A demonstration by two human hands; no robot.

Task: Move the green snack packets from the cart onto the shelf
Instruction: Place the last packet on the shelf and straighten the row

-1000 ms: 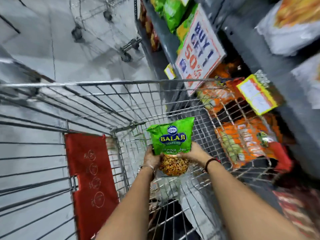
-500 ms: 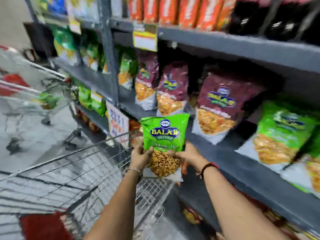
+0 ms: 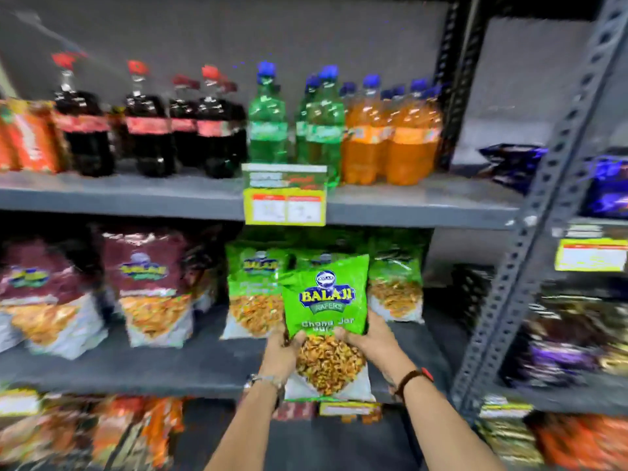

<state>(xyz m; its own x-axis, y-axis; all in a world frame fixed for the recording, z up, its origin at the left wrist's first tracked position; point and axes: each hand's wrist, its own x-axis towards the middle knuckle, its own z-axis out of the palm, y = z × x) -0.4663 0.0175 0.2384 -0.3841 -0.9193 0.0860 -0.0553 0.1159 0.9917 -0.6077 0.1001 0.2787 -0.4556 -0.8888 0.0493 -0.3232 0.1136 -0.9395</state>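
Observation:
I hold a green Balaji snack packet [image 3: 326,300] upright with both hands, in front of the middle grey shelf [image 3: 153,365]. My left hand [image 3: 282,351] grips its lower left side and my right hand [image 3: 370,338] grips its lower right side. Right behind it, more green packets [image 3: 253,294] of the same kind stand on that shelf, one to the left and another [image 3: 396,287] to the right. The packet hangs over the shelf's front edge. The cart is out of view.
Maroon snack packets [image 3: 153,283] stand left of the green ones. Soft-drink bottles [image 3: 268,120] fill the shelf above, with a yellow price tag [image 3: 285,205] on its edge. A perforated steel upright [image 3: 530,253] rises at the right, with dark packets [image 3: 571,341] beyond it. Orange packets [image 3: 112,433] lie below.
The view swung from the cart up to the shelf front. Both hands carried the green packet up and to the right, to the row of green packets.

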